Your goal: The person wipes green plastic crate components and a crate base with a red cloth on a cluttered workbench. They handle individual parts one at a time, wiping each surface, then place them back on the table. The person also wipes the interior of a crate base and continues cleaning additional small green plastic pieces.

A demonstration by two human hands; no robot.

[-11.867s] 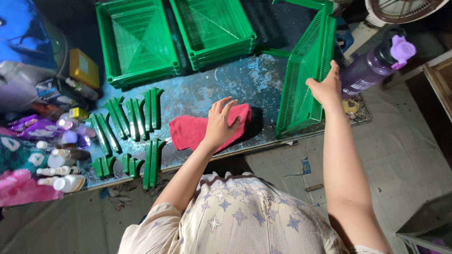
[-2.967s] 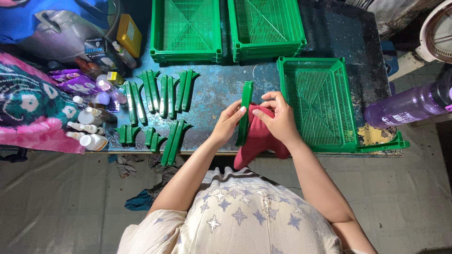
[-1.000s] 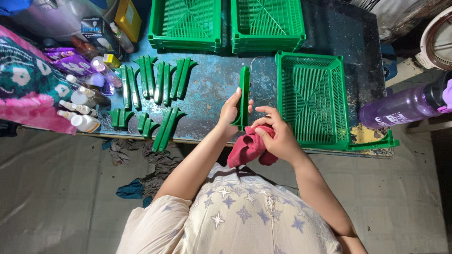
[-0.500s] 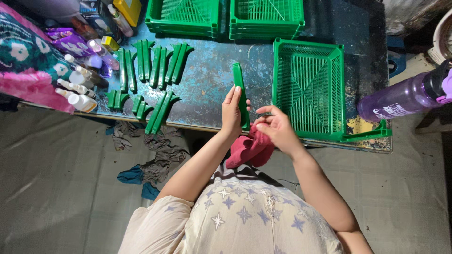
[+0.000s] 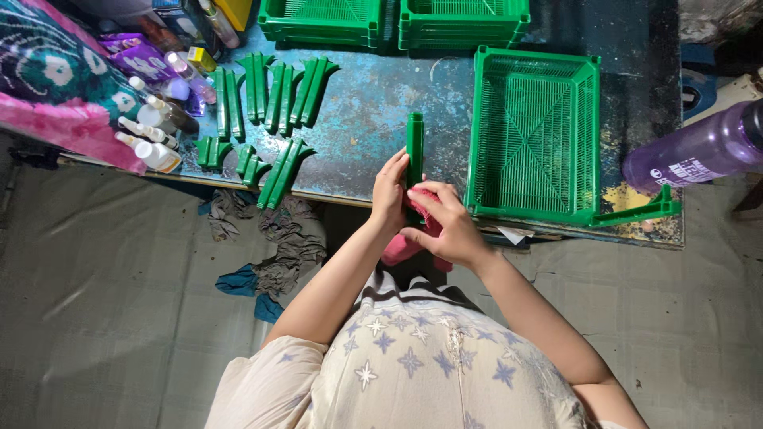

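I am gripping 1 green plastic strip (image 5: 414, 149) in my closed left hand (image 5: 390, 189), pointing it toward 12 o'clock. My right hand (image 5: 445, 229) is wrapping a red cloth (image 5: 405, 245) around its lower end, apparently wiping it; next, I judge, comes rubbing farther up its length.

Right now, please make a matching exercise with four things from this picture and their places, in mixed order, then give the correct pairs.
Things:
1. green strip
2. pink cloth
3. green tray
4. purple bottle

Places:
A. flat on the table, just right of the hands
B. at the far right edge
C. held upright by the left hand
D. under the right hand, at the table's near edge

Pairs: 1-C, 2-D, 3-A, 4-B
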